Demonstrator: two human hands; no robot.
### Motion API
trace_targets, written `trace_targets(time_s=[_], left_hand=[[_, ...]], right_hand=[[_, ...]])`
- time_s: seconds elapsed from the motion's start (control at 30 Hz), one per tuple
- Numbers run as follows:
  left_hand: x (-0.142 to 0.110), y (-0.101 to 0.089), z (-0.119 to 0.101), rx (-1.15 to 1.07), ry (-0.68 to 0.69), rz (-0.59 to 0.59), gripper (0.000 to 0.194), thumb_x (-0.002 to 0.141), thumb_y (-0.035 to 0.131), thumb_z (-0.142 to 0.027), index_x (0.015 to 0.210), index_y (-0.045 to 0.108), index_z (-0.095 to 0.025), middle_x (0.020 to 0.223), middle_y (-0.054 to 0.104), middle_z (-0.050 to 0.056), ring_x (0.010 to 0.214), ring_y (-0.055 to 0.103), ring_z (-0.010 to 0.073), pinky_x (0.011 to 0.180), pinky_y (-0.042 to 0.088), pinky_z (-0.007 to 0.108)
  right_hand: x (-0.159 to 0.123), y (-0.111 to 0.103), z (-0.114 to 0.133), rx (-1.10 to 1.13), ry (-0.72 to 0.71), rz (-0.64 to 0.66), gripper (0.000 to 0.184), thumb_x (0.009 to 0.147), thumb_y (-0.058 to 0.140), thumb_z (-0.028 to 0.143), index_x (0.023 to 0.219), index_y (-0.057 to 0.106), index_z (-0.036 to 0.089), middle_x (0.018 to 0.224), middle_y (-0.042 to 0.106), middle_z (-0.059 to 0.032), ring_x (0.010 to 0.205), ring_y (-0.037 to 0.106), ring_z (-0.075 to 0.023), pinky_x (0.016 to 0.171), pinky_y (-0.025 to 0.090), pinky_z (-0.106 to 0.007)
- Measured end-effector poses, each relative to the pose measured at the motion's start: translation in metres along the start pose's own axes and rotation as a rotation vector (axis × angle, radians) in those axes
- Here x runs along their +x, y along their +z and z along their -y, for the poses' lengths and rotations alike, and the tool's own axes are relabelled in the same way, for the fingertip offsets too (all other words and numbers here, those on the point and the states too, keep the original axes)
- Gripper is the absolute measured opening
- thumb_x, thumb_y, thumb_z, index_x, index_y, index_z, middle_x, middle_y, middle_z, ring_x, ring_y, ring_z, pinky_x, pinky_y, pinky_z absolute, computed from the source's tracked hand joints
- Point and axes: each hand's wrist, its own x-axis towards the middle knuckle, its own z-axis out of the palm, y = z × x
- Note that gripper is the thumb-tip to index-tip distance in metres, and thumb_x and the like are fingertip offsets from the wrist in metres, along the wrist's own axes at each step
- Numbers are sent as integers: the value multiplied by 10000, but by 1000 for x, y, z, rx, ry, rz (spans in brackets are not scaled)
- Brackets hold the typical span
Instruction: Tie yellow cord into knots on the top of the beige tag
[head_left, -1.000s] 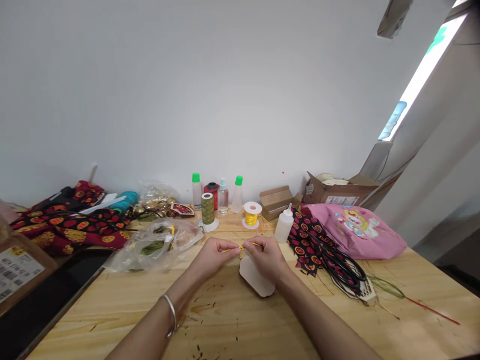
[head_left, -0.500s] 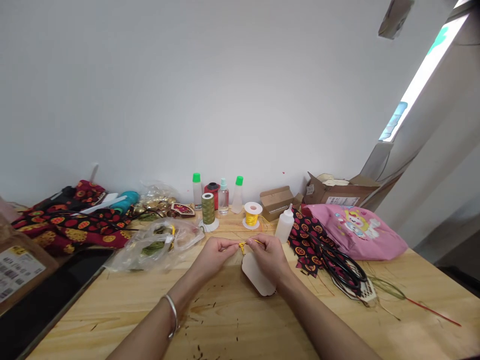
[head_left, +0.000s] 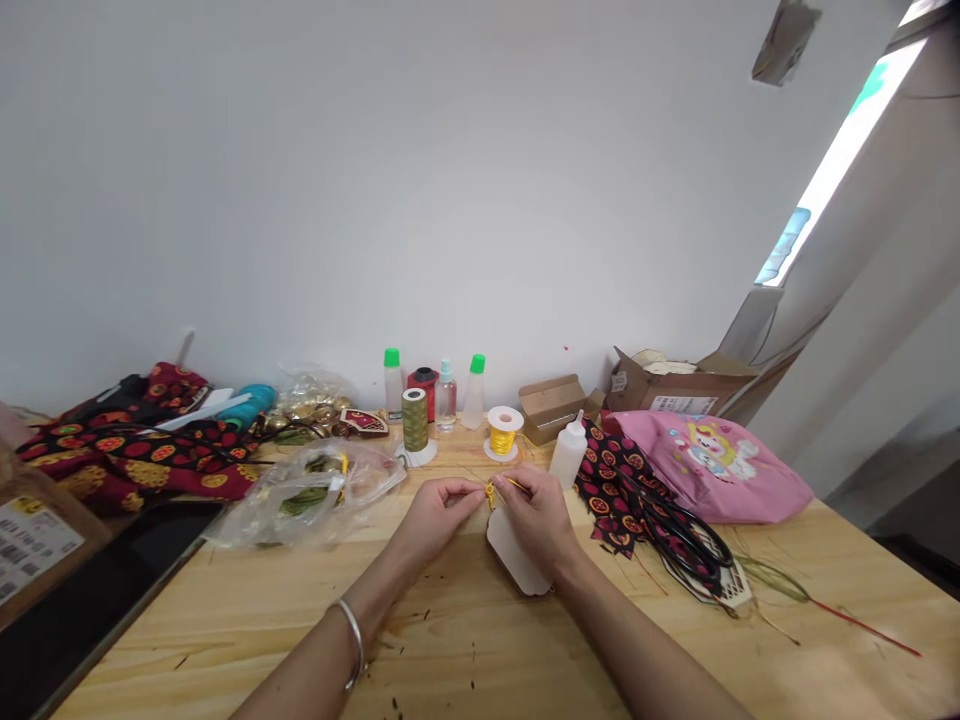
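Note:
Yellow cord is pinched between the fingertips of both my hands, just above a flat pale wooden plaque with rounded corners. My left hand, a silver bangle on its wrist, grips the cord from the left with thumb and forefinger. My right hand pinches it from the right and covers part of the plaque. Whether the cord is tied to the plaque's top edge I cannot tell. Behind my hands stands a spool of yellow cord.
A white squeeze bottle is close to my right hand. Further back are a green thread spool and a small open carton. A plastic bag lies left; patterned cloth and a pink bag lie right.
My left hand has shifted slightly right, closer to my right hand. Both hands still pinch the yellow cord. The view has moved a little.

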Motion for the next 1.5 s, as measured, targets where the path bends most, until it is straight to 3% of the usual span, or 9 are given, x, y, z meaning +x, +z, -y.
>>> trace_targets(time_s=[0.13, 0.23, 0.37, 0.5, 0.7, 0.93, 1.17, 1.33, 1.5], left_hand=[[1, 7, 0, -93, -118, 11, 290, 615, 558, -365, 765, 593, -119, 387, 475, -72, 226, 216, 0, 270, 116, 150], [0, 10, -2, -171, -156, -5, 293, 641, 539, -358, 792, 590, -113, 374, 482, -63, 227, 233, 1, 269, 91, 142], [-4, 14, -2, -252, -138, -63, 248, 640, 558, -337, 737, 612, -115, 477, 569, -7, 388, 474, 51, 314, 254, 126], [-8, 16, -2, -317, -176, -81, 241, 606, 601, -329, 728, 631, -124, 694, 656, 52, 631, 588, 115, 567, 449, 191], [-8, 16, -5, -324, -192, -107, 263, 572, 640, -306, 743, 652, -107, 752, 674, 83, 743, 602, 167, 708, 461, 253], [-10, 13, -3, -328, -189, -117, 234, 612, 606, -297, 732, 644, -99, 775, 671, 91, 764, 603, 170, 698, 469, 242], [-9, 12, -4, -318, -215, -140, 214, 596, 615, -289, 675, 619, -90, 719, 668, 96, 740, 607, 177, 659, 476, 247], [-7, 12, -7, -259, -163, -158, 177, 583, 621, -268, 632, 610, -98, 661, 666, 78, 672, 618, 166, 604, 483, 234], [-6, 11, -6, -170, -84, -143, 174, 564, 635, -267, 650, 642, -116, 622, 665, 48, 593, 613, 149, 524, 476, 213]], right_hand=[[1, 4, 0, 41, 0, 12, 247, 761, 426, 291, 661, 608, 157, 603, 534, -21, 589, 462, -119, 547, 350, -221], [2, 7, 0, 90, 40, -1, 247, 764, 420, 291, 676, 602, 148, 627, 559, -26, 604, 481, -120, 568, 367, -221], [3, 9, -1, 162, 144, -34, 268, 763, 403, 318, 682, 586, 139, 571, 543, -5, 543, 481, -107, 525, 379, -205], [3, 9, -1, 187, 169, -43, 282, 760, 398, 332, 633, 563, 141, 550, 531, 2, 520, 475, -103, 518, 382, -202], [2, 8, -1, 186, 215, -60, 290, 754, 411, 346, 588, 541, 147, 516, 513, 20, 446, 433, -85, 475, 358, -197], [1, 6, 2, 131, 130, -116, 290, 761, 415, 324, 604, 588, 152, 560, 572, 0, 511, 484, -102, 555, 387, -212], [-1, 4, 3, 113, 135, -132, 260, 745, 442, 327, 674, 621, 152, 553, 583, -6, 454, 457, -93, 485, 369, -206], [1, 2, 1, 234, 223, -137, 257, 733, 454, 348, 673, 593, 140, 572, 565, -3, 406, 393, -66, 415, 329, -185], [5, 3, -3, 461, 321, -98, 237, 723, 474, 356, 678, 576, 147, 458, 459, 40, 367, 336, -47, 358, 261, -165]])
